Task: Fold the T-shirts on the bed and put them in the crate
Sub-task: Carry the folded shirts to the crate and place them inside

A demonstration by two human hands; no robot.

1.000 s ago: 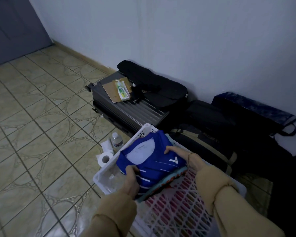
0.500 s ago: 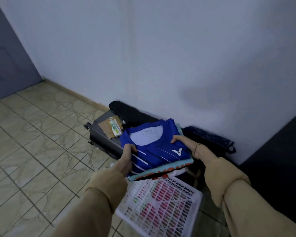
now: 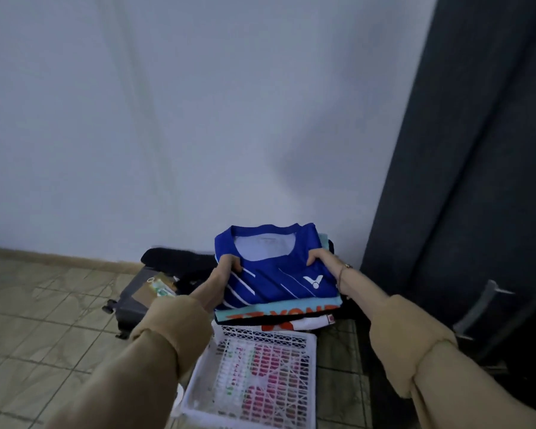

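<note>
I hold a stack of folded T-shirts (image 3: 279, 280) in the air above the white lattice crate (image 3: 254, 379). The top shirt is blue with white stripes and a white logo; a teal shirt with orange letters and a white one lie beneath it. My left hand (image 3: 225, 270) grips the stack's left edge, thumb on top. My right hand (image 3: 324, 261) grips the right edge the same way. The crate stands on the floor below the stack, its mesh showing pink beneath.
A grey suitcase (image 3: 133, 298) lies on the tiled floor to the left, with a cardboard piece and a small packet on it and a black bag (image 3: 174, 261) behind. A dark cabinet (image 3: 464, 181) stands at the right. The pale wall is straight ahead.
The stack has risen from inside the crate to well above it, still held by both hands. My view has tilted upward toward the wall and the dark cabinet.
</note>
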